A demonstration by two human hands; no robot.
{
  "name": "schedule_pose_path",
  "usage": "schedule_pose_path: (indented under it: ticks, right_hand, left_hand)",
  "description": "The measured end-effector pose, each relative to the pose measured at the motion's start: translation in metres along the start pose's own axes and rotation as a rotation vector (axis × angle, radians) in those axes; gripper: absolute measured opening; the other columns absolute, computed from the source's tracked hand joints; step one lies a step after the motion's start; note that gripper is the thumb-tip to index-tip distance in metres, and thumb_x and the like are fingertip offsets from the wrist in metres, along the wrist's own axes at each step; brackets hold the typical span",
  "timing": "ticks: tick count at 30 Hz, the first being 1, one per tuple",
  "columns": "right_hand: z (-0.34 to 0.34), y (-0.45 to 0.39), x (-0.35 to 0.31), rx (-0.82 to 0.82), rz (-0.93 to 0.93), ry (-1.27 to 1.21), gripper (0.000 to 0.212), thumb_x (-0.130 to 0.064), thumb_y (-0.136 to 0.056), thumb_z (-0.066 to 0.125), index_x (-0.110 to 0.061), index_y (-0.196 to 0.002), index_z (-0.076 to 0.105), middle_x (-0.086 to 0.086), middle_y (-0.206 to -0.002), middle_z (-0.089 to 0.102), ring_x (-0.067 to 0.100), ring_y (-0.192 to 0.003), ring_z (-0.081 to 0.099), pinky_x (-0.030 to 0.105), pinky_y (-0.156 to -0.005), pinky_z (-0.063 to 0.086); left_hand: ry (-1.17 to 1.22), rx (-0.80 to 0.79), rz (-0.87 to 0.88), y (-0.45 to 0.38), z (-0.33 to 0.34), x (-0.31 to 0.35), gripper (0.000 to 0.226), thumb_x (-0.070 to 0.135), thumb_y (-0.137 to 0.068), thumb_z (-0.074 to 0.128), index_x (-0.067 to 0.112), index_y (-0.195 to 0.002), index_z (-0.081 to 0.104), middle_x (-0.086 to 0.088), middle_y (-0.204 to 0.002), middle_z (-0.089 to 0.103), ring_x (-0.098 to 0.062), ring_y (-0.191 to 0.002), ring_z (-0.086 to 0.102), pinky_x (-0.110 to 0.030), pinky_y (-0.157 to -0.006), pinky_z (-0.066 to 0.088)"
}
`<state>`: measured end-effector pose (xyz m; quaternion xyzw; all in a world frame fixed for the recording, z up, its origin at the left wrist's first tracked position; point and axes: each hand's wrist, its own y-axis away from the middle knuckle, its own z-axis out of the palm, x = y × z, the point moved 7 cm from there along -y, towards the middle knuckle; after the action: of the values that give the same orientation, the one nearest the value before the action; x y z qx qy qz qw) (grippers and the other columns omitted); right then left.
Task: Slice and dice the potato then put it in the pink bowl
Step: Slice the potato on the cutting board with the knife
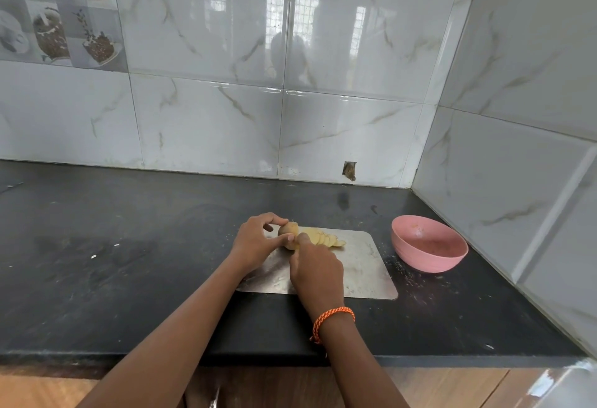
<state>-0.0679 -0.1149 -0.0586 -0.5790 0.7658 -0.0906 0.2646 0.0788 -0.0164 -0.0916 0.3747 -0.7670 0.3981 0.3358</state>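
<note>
A steel cutting board [365, 265] lies on the black counter. On its far left corner sits the uncut end of a potato [287, 230], with a fan of several thin slices [326, 239] leaning to its right. My left hand [256, 243] pinches the potato end between thumb and fingers. My right hand [315, 267] is curled round a knife handle just behind the slices; the knife itself is hidden under the hand. The pink bowl [429, 243] stands right of the board, with only a few specks inside.
The black counter [129, 246] runs left and back to a tiled wall, and a second tiled wall closes the right side just behind the bowl. Small crumbs lie between board and bowl. The counter's front edge is near my forearms.
</note>
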Motion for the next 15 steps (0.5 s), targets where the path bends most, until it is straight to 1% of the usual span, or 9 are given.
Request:
schedule_pose_path:
  ticks: [3,6,10,13,15]
  right_hand:
    - [0.002,0.0,-0.001,-0.013,-0.003,0.01,0.026,-0.024,-0.105,0.043,-0.022,-0.128,0.053,0.003,-0.09,0.066,0.024,-0.08,0.064,0.034,-0.063,0.045]
    - [0.003,0.001,0.0,-0.027,0.001,-0.009,0.024,-0.022,-0.104,0.043,-0.022,-0.125,0.055,0.003,-0.09,0.065,0.025,-0.08,0.063,0.034,-0.063,0.041]
    - [0.0,0.005,0.001,-0.031,0.011,-0.017,0.024,-0.023,-0.104,0.044,-0.022,-0.125,0.056,0.005,-0.097,0.066,0.025,-0.086,0.064,0.032,-0.064,0.04]
    - [-0.003,0.01,0.0,-0.025,0.012,-0.004,0.026,-0.022,-0.103,0.045,-0.022,-0.126,0.055,0.005,-0.099,0.065,0.025,-0.086,0.064,0.032,-0.065,0.038]
    - [-0.004,0.013,0.0,-0.019,0.016,0.003,0.024,-0.025,-0.101,0.046,-0.021,-0.123,0.056,0.005,-0.098,0.065,0.025,-0.086,0.063,0.032,-0.065,0.038]
  left_hand:
    - [-0.009,-0.001,0.001,0.002,0.0,0.004,0.031,0.041,-0.082,0.09,0.037,-0.11,0.077,0.024,-0.112,0.073,-0.002,-0.105,0.063,-0.02,-0.081,0.041]
    - [0.0,-0.007,-0.013,0.003,-0.001,0.005,0.033,0.04,-0.081,0.091,0.036,-0.111,0.077,0.024,-0.115,0.072,-0.001,-0.106,0.063,-0.02,-0.083,0.041]
    - [-0.003,-0.021,-0.013,0.005,0.001,0.004,0.031,0.042,-0.083,0.088,0.038,-0.11,0.073,0.022,-0.116,0.07,-0.003,-0.109,0.062,-0.032,-0.09,0.046]
    - [-0.034,-0.06,-0.014,0.008,0.005,0.005,0.034,0.054,-0.082,0.076,0.04,-0.111,0.065,0.021,-0.118,0.067,-0.005,-0.116,0.06,-0.038,-0.096,0.049]
    - [-0.066,-0.076,-0.033,0.008,0.007,0.005,0.035,0.053,-0.084,0.073,0.04,-0.113,0.059,0.019,-0.118,0.066,-0.008,-0.117,0.06,-0.041,-0.097,0.051]
